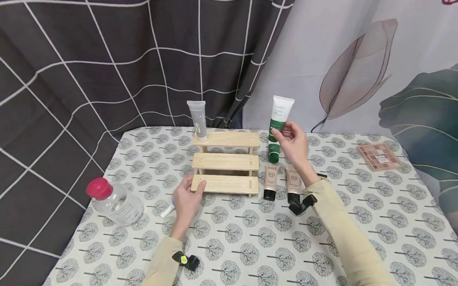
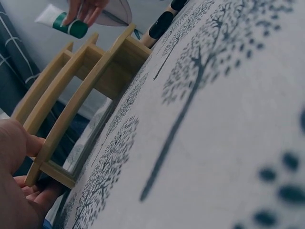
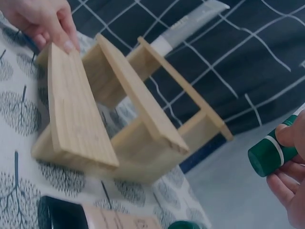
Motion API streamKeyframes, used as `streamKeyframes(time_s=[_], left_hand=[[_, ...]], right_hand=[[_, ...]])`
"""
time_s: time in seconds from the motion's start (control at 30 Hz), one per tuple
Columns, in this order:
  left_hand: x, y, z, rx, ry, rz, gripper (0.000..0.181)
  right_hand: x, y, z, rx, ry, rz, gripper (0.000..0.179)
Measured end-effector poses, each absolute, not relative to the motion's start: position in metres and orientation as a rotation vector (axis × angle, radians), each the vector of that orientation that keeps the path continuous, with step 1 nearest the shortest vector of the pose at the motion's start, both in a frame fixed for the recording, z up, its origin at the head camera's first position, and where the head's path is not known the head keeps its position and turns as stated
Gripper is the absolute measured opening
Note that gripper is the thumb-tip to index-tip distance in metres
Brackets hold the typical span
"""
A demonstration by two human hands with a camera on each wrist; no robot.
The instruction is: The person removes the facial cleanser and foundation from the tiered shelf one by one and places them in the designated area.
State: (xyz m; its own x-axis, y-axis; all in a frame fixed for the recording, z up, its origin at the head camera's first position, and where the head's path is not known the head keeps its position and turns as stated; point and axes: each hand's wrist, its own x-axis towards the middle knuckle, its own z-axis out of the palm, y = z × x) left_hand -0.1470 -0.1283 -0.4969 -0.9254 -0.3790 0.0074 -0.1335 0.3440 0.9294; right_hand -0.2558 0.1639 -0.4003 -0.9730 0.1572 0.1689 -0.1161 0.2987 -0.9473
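A three-tier wooden stand rises in steps on the patterned cloth. My left hand grips the left end of its lowest step, thumb on top and fingers below, as the left wrist view shows. My right hand holds a green and white squeeze tube with its green cap down, in the air right of the stand. On the left end of the top step stands a grey squeeze tube, cap down. Two BB cream tubes with black caps lie beneath my right hand, beside the stand.
A clear bottle with a red cap leans at the left. At the right lies a makeup palette. A small white stick-like thing shows beside my left hand. A dark grid curtain hangs behind the table.
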Motion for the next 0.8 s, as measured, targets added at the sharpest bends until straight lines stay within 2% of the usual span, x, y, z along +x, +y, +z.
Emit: streamKeyframes(time_s=[0.8], left_hand=[[-0.145,-0.127,-0.492,0.474,-2.408,-1.608,0.057]], right_hand=[[-0.251,0.215,-0.441,-0.314,-2.546,1.581,0.050]])
